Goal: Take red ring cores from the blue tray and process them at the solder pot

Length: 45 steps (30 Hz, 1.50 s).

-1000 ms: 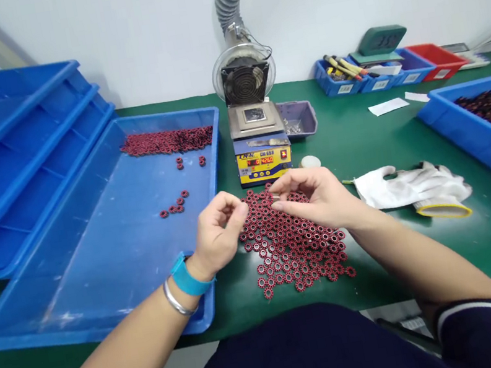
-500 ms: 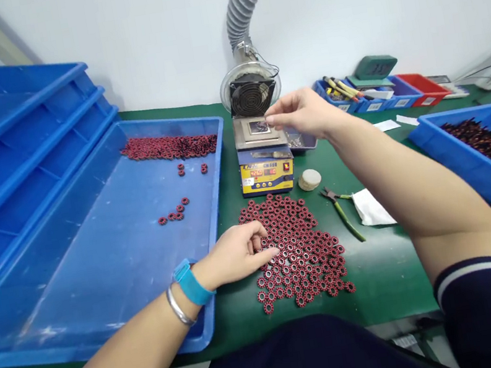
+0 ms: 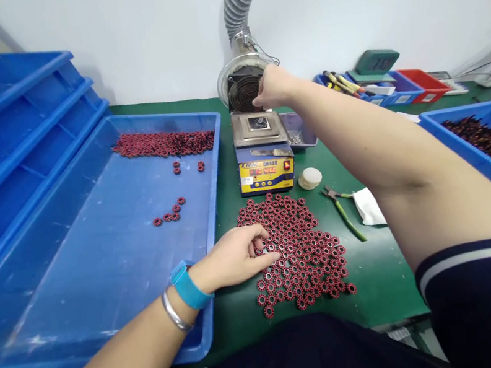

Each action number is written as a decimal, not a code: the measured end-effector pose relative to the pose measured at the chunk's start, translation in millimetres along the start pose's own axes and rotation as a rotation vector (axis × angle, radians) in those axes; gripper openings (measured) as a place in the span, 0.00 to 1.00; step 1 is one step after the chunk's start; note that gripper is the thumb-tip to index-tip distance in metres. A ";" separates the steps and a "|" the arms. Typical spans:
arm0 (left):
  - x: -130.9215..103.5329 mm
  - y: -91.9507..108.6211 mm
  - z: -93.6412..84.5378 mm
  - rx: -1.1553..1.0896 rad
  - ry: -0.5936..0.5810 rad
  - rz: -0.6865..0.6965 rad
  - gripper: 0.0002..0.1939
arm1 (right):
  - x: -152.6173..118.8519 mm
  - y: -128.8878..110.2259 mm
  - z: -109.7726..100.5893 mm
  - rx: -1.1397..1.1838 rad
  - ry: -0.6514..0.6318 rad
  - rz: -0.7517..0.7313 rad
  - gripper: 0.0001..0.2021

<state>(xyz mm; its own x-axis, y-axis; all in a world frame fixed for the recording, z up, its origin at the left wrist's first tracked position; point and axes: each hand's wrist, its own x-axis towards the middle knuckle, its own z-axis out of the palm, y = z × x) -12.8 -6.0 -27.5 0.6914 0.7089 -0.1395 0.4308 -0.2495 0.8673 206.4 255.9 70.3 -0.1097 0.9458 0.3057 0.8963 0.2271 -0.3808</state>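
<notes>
My left hand [image 3: 243, 255] rests palm down at the left side of a spread of small red rings [image 3: 301, 250], its fingers bent and the thumb apart, with nothing seen in it. My right hand [image 3: 274, 86] is raised before the round black fan [image 3: 245, 93], above the back of the heating unit [image 3: 267, 174]. Its fingers are pinched together; what they hold, if anything, is too small to make out. On top of the unit is a metal plate with a small square solder pot [image 3: 258, 123]. A thin metal blade [image 3: 269, 153] lies on the ledge below.
A big blue tray [image 3: 107, 232] with red rings lies left, beside stacked blue trays [image 3: 22, 146]. Right of the unit are a round white pad stack [image 3: 310, 178], green-handled pliers [image 3: 348, 220] and a white pouch [image 3: 369, 207]. Another blue tray [image 3: 474, 171] holds dark copper parts.
My right hand has moved up and back from beside the pot to in front of the fan. My left hand has stayed by the rings. The view has shifted slightly.
</notes>
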 end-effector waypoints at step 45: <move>-13.5 15.9 -43.1 -0.233 0.861 0.230 0.08 | -190.1 -90.9 2.0 1.082 -0.756 0.133 0.19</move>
<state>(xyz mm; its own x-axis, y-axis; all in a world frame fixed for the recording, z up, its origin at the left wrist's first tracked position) -40.3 8.9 8.7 0.0350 0.9279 0.3712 0.1440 -0.3722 0.9169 144.9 55.9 45.0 -0.5744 0.7908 -0.2114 0.1657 -0.1406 -0.9761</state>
